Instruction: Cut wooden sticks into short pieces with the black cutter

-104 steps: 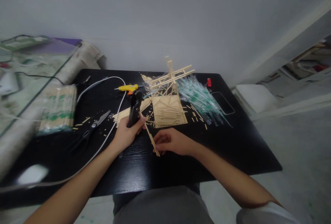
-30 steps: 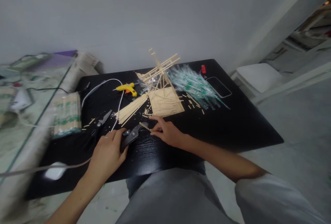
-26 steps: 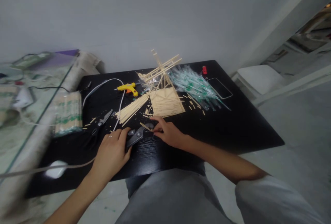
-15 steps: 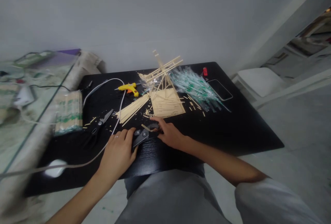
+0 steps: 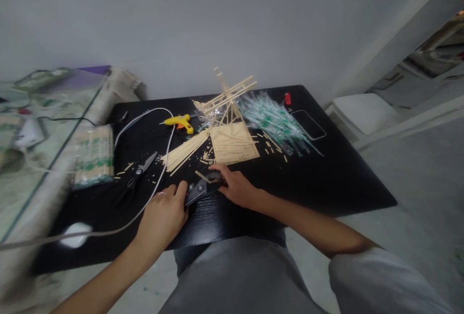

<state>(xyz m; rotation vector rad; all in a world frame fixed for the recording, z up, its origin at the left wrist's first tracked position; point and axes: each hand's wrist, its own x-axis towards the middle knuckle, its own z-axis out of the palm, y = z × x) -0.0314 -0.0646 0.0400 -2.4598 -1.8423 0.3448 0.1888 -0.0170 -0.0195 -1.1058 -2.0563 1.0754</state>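
Observation:
My left hand [image 5: 161, 215] grips the handles of black cutting pliers [image 5: 198, 189] that lie low over the black table [image 5: 337, 178]. My right hand [image 5: 235, 186] pinches a short wooden stick [image 5: 202, 176] with its end at the pliers' jaws. Just beyond the hands stands a stick model [image 5: 230, 125], a flat slatted base with a slanted frame rising from it. A loose fan of wooden sticks [image 5: 184, 152] lies to its left.
Also on the table are a yellow glue gun [image 5: 180, 122], its white cable [image 5: 159, 169], black scissors [image 5: 137, 177], a pile of clear green-printed wrappers [image 5: 273, 123], a phone [image 5: 308, 124] and a small red item [image 5: 287, 98]. Stick packs [image 5: 93, 155] lie at the left edge.
The pliers, upright 3.5 s ago, now lie low over the table in my left hand. My right hand moved forward and holds a shorter stick at the jaws. The view tilted down.

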